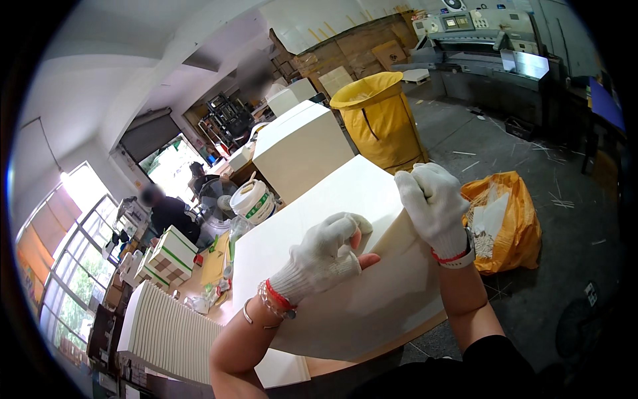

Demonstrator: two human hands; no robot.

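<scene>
A large stack of white paper sheets (299, 219) lies before me, its near part bowed and shaded. My right hand (432, 203), in a white knit glove with a red cuff, is closed on the sheets' right-hand corner. At the bent edge, left of it, is my left hand (325, 253) in a similar glove with bare thumb and fingertips. Its fingers are curled, with the thumb on the near side of the edge; part of that grip is hidden by the glove.
Beyond stands a block of stacked paper (302, 149). A white bucket (252, 201) sits on the cluttered table at left, by a ridged white stack (166, 332). To the right are a yellow bin (379, 123) and an orange scrap bag (522, 223). A person (174, 216) sits far left.
</scene>
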